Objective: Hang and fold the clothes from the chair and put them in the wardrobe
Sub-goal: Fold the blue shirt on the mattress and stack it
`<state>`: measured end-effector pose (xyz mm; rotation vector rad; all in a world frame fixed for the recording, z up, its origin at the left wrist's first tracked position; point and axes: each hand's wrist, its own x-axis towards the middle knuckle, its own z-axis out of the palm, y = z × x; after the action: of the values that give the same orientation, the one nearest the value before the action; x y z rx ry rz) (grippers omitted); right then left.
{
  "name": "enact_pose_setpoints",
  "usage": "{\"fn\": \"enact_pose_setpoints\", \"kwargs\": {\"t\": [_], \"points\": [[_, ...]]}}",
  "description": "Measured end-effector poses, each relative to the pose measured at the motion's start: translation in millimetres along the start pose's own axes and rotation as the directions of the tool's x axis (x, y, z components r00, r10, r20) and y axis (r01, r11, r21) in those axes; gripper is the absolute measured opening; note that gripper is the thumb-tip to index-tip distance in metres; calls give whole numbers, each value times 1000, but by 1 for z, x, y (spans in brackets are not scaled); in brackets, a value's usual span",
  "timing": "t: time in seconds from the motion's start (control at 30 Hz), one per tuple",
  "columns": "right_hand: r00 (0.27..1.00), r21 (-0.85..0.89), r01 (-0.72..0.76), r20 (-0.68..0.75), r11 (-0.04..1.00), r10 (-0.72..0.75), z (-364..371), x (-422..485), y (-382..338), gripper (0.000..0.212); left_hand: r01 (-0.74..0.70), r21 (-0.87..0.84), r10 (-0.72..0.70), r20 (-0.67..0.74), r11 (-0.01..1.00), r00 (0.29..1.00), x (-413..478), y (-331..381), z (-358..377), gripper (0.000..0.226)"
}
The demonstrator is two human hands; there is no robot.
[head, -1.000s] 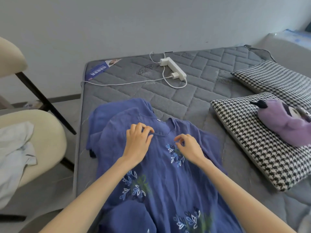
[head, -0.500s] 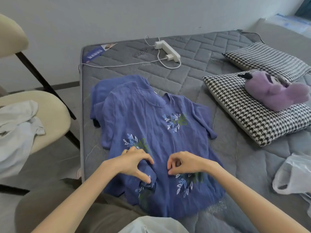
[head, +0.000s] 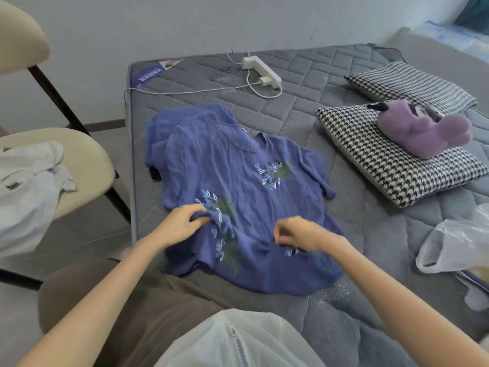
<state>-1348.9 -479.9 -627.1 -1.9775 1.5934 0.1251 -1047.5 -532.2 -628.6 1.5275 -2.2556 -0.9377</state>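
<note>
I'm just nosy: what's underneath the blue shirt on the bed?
The grey quilted mattress shows around the blue shirt, and something dark peeks out at its left edge. The rest of it is covered.

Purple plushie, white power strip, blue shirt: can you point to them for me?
Purple plushie (head: 415, 132): head view, on its fuzzy body.
White power strip (head: 264, 71): head view, middle of its casing.
Blue shirt (head: 225, 168): head view, plain chest cloth.

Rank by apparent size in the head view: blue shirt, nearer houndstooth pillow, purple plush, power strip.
1. blue shirt
2. nearer houndstooth pillow, partly under the plush
3. purple plush
4. power strip; farthest back, which shrinks it further
</note>
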Motion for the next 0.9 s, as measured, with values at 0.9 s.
{"fn": "enact_pose_setpoints", "kwargs": {"t": [0.9], "points": [[892,-274,-15,-438,962,-111,70,2,-33,7,118,361,10,-334,925,943,-10,-37,11,11]]}}
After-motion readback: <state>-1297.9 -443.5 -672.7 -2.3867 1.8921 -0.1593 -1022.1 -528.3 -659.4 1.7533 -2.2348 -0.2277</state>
